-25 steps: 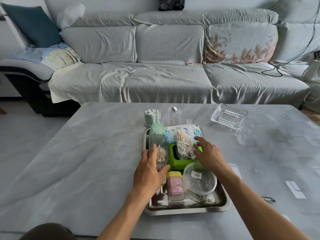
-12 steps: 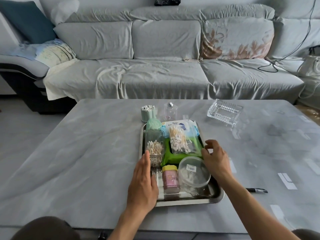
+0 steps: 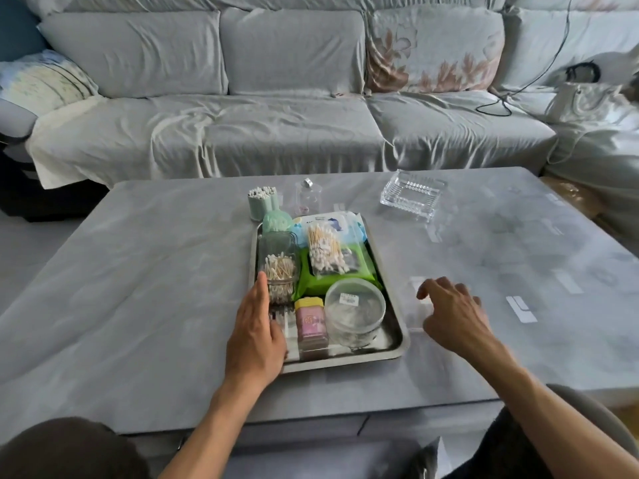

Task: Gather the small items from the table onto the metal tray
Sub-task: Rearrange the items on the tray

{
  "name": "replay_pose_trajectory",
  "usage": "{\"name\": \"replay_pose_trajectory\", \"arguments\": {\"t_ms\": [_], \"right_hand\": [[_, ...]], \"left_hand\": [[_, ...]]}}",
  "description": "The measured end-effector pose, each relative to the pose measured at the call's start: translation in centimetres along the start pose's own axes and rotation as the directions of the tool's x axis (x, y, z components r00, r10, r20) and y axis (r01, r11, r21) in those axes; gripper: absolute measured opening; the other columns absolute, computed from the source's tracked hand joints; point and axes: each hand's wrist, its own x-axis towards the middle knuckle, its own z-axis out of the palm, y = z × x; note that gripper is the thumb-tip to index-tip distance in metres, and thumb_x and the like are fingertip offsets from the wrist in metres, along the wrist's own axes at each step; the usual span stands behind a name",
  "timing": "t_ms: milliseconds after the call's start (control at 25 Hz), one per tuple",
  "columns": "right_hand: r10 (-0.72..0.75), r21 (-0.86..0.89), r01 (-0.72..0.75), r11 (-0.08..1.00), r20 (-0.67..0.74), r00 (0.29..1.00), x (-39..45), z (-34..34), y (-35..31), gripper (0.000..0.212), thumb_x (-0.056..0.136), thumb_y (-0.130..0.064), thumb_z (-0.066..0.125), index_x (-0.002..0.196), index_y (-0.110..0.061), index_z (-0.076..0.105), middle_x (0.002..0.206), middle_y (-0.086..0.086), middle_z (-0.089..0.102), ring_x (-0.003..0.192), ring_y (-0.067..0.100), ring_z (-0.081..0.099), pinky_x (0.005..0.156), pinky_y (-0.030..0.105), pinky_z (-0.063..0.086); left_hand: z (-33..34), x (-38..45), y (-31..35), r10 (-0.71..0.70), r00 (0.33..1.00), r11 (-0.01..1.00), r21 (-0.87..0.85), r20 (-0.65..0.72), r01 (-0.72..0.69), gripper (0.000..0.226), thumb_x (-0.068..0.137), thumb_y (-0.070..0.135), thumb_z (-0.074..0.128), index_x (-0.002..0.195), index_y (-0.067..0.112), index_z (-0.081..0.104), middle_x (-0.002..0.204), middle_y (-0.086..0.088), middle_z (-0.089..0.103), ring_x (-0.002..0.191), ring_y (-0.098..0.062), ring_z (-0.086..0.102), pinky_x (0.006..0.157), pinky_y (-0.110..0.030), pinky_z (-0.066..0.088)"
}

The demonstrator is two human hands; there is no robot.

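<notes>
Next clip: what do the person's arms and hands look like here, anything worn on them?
Both hands, left hand and right hand, are bare: no gloves, rings or watch visible. Both forearms are bare, with no sleeve in view. No markings show.

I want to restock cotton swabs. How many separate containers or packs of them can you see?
3: a green holder standing on the table behind the metal tray; a clear box on the tray's left side; a clear bag lying on the green wipes pack. Others may be hidden.

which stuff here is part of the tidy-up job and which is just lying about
Job: tray, swab box, swab bag, wipes pack, round tub, pink jar, swab cup, small bottle.
Lying about: glass dish, sofa, cable.
</notes>
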Motion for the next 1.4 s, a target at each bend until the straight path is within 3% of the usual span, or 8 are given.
{"name": "replay_pose_trajectory", "arguments": {"t_ms": [240,360,440,520,800,960,1240,1400], "right_hand": [[0.136,-0.107,-0.125,0.986,0.099,0.986,-1.0,-0.1,5.1,0.013,0.087,-0.020,0.054,0.091,-0.027,0.064,0.102,0.001,0.069,0.091,0.024,0.065,0.067,0.031,0.047],[0.215,0.312,-0.211,0.926,0.021,0.976,-0.4,-0.7,4.0,0.014,0.086,-0.021,0.059,0.078,-0.013,0.067,0.071,0.007,0.072,0.062,0.024,0.065,0.053,0.029,0.048],[0.238,0.644,-0.208,0.736,0.042,0.970,0.2,-1.7,1.7,0.015,0.085,-0.018,0.067,0.074,-0.009,0.070,0.062,0.008,0.068,0.051,0.022,0.058,0.046,0.026,0.045],[0.207,0.736,-0.179,0.653,0.054,0.977,1.1,-2.1,-0.8,0.014,0.085,-0.018,0.069,0.075,-0.008,0.072,0.063,0.009,0.066,0.052,0.021,0.057,0.048,0.029,0.048],[0.167,0.551,-0.142,0.822,0.005,0.986,2.8,-1.0,-4.4,0.019,0.084,-0.028,0.065,0.076,-0.012,0.072,0.062,0.004,0.068,0.054,0.020,0.062,0.059,0.034,0.056],[0.128,0.467,-0.058,0.882,-0.119,0.985,2.5,-1.2,-5.3,0.018,0.085,-0.027,0.058,0.075,-0.017,0.069,0.070,0.001,0.069,0.066,0.020,0.064,0.064,0.034,0.054],[-0.105,0.425,0.234,0.874,-0.306,0.946,8.0,-3.6,-11.9,0.014,0.085,-0.022,0.058,0.083,-0.013,0.068,0.086,0.002,0.073,0.074,0.024,0.065,0.068,0.036,0.054],[-0.176,0.383,0.314,0.869,-0.354,0.919,13.4,-3.6,-15.3,0.022,0.089,-0.025,0.059,0.108,-0.015,0.065,0.107,0.001,0.071,0.089,0.019,0.064,0.073,0.031,0.051]], "left_hand": [[0.5,-1.0,1.0,-0.013,0.999,1.000,0.018,0.041,0.012,0.084,0.090,0.003,0.051,0.156,0.019,0.002,0.161,-0.009,0.027,0.144,-0.028,0.031,0.102,-0.040,0.046],[0.3,-1.1,1.1,-0.030,0.998,0.999,0.024,0.049,0.029,0.084,0.092,0.005,0.050,0.156,0.023,-0.001,0.161,-0.007,0.026,0.144,-0.026,0.031,0.102,-0.039,0.046],[0.1,-1.1,1.3,-0.037,0.998,0.999,0.026,0.042,0.036,0.084,0.093,0.006,0.049,0.156,0.025,-0.003,0.161,-0.006,0.026,0.144,-0.026,0.031,0.103,-0.038,0.046],[0.0,-1.1,1.2,-0.042,0.999,0.999,0.026,0.034,0.041,0.084,0.093,0.006,0.049,0.156,0.026,-0.003,0.161,-0.006,0.027,0.144,-0.025,0.032,0.101,-0.038,0.047],[-0.1,-0.9,1.9,-0.045,0.998,0.999,0.014,0.049,0.044,0.083,0.094,0.008,0.049,0.155,0.027,-0.004,0.160,-0.005,0.028,0.143,-0.023,0.033,0.102,-0.035,0.046],[-0.7,-0.3,2.1,-0.026,0.997,0.998,0.048,-0.074,0.030,0.062,0.090,0.014,0.046,0.150,0.015,0.032,0.145,-0.011,0.052,0.128,-0.028,0.051,0.101,-0.040,0.047],[-3.7,9.8,3.5,-0.222,0.955,0.952,-0.255,-0.194,0.169,0.050,0.088,0.031,0.052,0.136,0.016,0.050,0.137,-0.006,0.057,0.123,-0.026,0.053,0.102,-0.036,0.042],[-3.6,18.3,2.7,-0.426,0.905,0.800,-0.471,-0.008,0.373,0.056,0.090,0.028,0.063,0.141,0.018,0.041,0.142,-0.007,0.051,0.122,-0.024,0.053,0.085,-0.022,0.045]]}}
